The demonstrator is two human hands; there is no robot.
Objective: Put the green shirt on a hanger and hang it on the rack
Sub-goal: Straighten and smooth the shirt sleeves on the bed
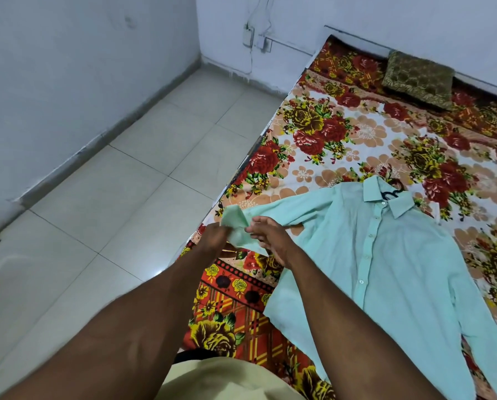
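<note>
Both my left hand (pixel 217 236) and right hand (pixel 270 235) pinch the green shirt's (pixel 385 264) sleeve cuff (pixel 235 223) at the floral bedsheet's (pixel 342 134) left edge, black hanger (pixel 393 194) inside collar.

We see the green shirt (pixel 385 269) as thin matt woven cloth, small glossy buttons; bedsheet (pixel 328 145) soft printed fabric; floor (pixel 126 183) smooth glossy tile; cushion (pixel 419 79) textured brocade; hanger (pixel 393 194) dark, material unclear
</note>
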